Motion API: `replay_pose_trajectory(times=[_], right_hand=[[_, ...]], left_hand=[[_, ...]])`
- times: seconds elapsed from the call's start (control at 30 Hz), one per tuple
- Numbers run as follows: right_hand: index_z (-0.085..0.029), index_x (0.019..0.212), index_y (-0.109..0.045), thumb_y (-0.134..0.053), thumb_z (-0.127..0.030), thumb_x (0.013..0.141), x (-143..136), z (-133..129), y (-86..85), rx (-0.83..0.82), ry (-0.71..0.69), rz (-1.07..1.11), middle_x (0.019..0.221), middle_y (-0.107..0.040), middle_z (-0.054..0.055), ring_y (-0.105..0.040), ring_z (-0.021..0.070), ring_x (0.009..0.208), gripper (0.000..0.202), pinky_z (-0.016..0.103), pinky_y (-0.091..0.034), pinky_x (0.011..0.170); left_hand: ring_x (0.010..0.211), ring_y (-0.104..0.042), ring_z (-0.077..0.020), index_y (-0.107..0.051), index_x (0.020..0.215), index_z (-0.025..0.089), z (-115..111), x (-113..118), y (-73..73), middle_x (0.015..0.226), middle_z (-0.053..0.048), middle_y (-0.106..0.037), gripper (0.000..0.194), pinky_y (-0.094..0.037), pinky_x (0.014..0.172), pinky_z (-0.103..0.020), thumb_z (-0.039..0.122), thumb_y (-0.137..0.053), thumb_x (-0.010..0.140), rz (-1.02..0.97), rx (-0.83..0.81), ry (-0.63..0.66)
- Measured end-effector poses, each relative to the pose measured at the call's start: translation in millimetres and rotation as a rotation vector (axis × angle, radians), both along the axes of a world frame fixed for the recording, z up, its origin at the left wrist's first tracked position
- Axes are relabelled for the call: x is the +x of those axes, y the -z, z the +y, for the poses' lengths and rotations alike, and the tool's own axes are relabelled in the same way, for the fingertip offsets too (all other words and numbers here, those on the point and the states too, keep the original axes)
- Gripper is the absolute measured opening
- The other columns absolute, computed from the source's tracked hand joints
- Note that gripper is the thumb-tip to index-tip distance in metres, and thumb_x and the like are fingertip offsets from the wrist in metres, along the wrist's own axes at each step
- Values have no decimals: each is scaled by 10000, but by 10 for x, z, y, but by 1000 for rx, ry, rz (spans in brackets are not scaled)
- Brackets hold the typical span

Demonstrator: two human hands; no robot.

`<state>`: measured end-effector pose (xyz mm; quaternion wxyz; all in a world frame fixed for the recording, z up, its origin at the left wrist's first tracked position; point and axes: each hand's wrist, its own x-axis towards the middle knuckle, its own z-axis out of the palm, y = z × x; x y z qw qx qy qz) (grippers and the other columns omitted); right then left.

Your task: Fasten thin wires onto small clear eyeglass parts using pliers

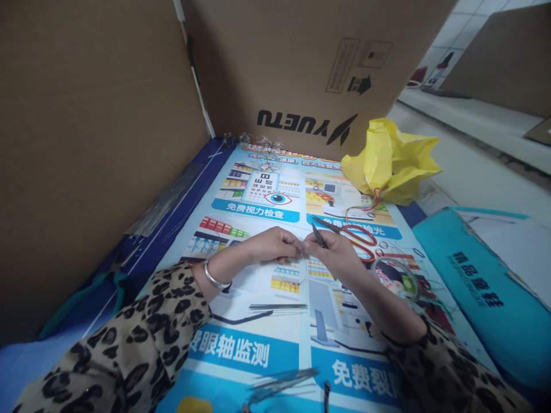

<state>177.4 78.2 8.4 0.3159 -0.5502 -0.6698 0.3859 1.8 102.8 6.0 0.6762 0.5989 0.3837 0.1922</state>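
Note:
My left hand (279, 244) is closed in a pinch, its fingertips meeting those of my right hand above the printed poster (253, 321). A thin, pale, clear strand (306, 269) seems to loop down from between the fingertips; its exact kind is hard to make out. My right hand (333, 252) is closed around a slim dark pointed tool (317, 234), whose tip points up and away. Just beyond the right hand lie scissors with red handles (364, 244). Below the hands, several thin dark wires (278, 308) lie on the poster.
Cardboard walls (107, 103) stand left and behind. Teal-handled pliers (97, 289) and thin rods (166, 201) lie left. To the right are a yellow crumpled wrapper (387, 158), a clear tape roll (416, 281) and a turquoise box (486, 310). More wires (284, 384) lie in front.

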Motion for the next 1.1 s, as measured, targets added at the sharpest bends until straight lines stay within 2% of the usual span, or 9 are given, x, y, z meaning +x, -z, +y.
replay_pose_trajectory(times=[0.23, 0.47, 0.7, 0.93, 1.1], right_hand=[[-171, 694, -582, -551, -420, 709, -17, 14, 10, 29, 31, -3, 587, -492, -31, -401, 87, 516, 251, 224, -341, 485], [-171, 708, -576, -556, -400, 714, -34, 66, 39, 38, 12, 28, 623, -519, -18, -443, 103, 581, 230, 233, -370, 539], [-176, 708, -571, -560, -429, 705, -47, 82, 31, 20, 57, 37, 577, -481, -33, -368, 76, 472, 253, 220, -316, 445], [-176, 705, -574, -552, -389, 714, -53, 109, 39, 68, 39, 21, 631, -530, -15, -456, 110, 586, 214, 236, -371, 544], [-176, 674, -559, -537, -393, 727, -80, 114, 6, 92, 24, -15, 634, -532, -15, -461, 113, 605, 225, 238, -371, 564]], left_hand=[[406, -398, -35, -606, 674, 107, 2, -28, -23, 480, 46, -483, 147, -304, 419, -177, 254, -599, 679, -44, 35, 37], [408, -412, -31, -606, 695, 108, 38, -36, 18, 523, 36, -516, 111, -315, 418, -176, 214, -590, 666, -60, -5, 5], [417, -443, -30, -571, 716, 118, 64, -43, 41, 552, 29, -530, 156, -340, 419, -169, 270, -599, 695, -62, -58, -36], [409, -451, -35, -563, 688, 122, 65, -45, 39, 530, 30, -526, 58, -318, 391, -158, 178, -562, 674, -13, -23, -53], [376, -423, -25, -580, 692, 121, 75, -52, 39, 516, 34, -527, 63, -320, 381, -160, 181, -570, 675, -1, -50, -78]])
